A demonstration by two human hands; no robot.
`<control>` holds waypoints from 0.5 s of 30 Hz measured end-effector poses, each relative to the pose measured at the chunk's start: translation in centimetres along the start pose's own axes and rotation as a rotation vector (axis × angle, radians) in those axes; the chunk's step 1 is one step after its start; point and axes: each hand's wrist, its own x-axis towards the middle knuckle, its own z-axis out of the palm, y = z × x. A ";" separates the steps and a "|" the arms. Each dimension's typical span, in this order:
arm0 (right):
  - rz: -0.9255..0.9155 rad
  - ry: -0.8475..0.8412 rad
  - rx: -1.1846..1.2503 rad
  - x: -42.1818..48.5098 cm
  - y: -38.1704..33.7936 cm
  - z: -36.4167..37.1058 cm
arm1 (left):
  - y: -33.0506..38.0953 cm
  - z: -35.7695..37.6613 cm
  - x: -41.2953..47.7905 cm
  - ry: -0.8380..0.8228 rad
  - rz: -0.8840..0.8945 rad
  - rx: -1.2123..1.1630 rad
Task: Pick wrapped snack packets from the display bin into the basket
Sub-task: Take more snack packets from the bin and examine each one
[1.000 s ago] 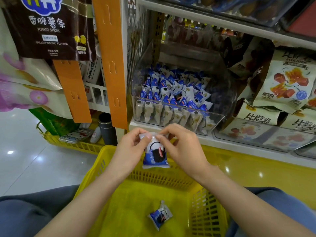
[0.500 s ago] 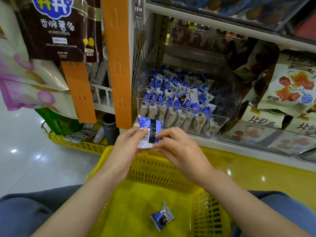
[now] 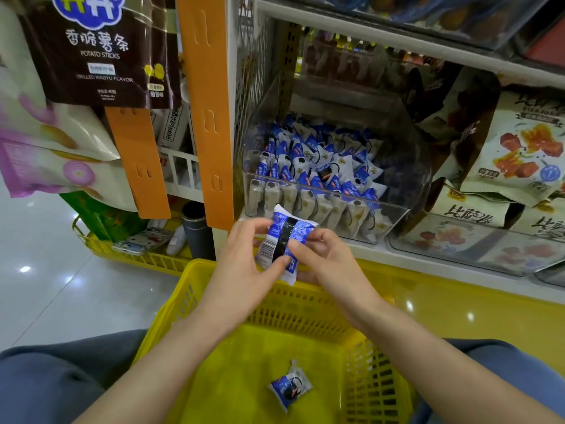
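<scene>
A blue and white snack packet [image 3: 282,241] is held above the far rim of the yellow basket [image 3: 214,301], its back side with a barcode facing me. My left hand [image 3: 244,264] pinches its left and lower edge. My right hand [image 3: 324,258] pinches its right side. Another blue and white packet [image 3: 289,385] lies on the basket floor. Behind the hands, the clear display bin [image 3: 394,215] on the shelf holds several more such packets [image 3: 321,172].
An orange shelf upright [image 3: 208,111] stands left of the bin. Bags of other snacks [image 3: 519,154] fill the shelf to the right. A second yellow basket [image 3: 134,258] with small items and a dark cup [image 3: 195,228] sits on the floor at left.
The packet was turned over in both hands from its front face to its back with the barcode, and it was lifted slightly toward the bin.
</scene>
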 end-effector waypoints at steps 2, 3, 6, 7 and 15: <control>0.024 0.013 0.011 0.1 0.1 0.0 | -0.4 0.2 0.0 -0.026 0.022 0.053; 0.030 0.011 0.011 0.1 0.2 0.0 | -0.6 0.2 0.0 -0.037 0.026 0.079; 0.045 0.011 0.011 0.1 0.5 0.0 | -1.0 0.0 0.0 -0.068 0.076 0.146; 0.043 0.009 0.015 0.1 0.6 -0.1 | -1.0 -0.1 0.0 -0.083 0.095 0.157; 0.011 0.006 0.030 0.4 1.1 0.3 | -0.9 -0.2 -0.4 -0.144 0.120 0.233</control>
